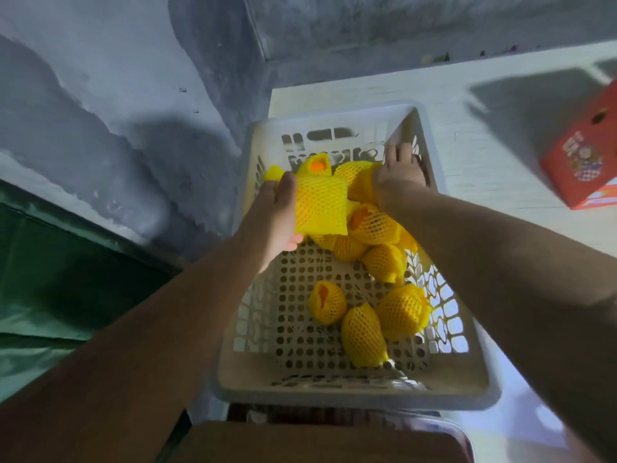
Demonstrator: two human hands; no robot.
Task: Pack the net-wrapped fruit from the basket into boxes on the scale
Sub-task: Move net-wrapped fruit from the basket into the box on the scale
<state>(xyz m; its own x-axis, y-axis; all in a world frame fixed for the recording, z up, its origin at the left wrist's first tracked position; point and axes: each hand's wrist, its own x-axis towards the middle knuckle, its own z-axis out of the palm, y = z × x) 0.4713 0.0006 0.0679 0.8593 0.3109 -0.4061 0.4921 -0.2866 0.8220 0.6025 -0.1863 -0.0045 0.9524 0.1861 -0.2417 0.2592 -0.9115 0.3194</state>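
Left grip (280, 212) curled round soft, springy yellow foam-net-wrapped fruit (319, 208); right grip (397, 182) clutching another (359, 185). Best cupped around the middle, not the loose net ends.

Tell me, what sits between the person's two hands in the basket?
In the head view, net-wrapped fruit fills the gap: the left hand grips one yellow-netted piece, the right hand reaches into the pile inside the basket.

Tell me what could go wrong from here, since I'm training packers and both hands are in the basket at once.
The left hand holds a netted fruit by one side only, so it might slip. The right hand digs into the pile, which may bruise fruit. The red box lies off to the right, a long carry.
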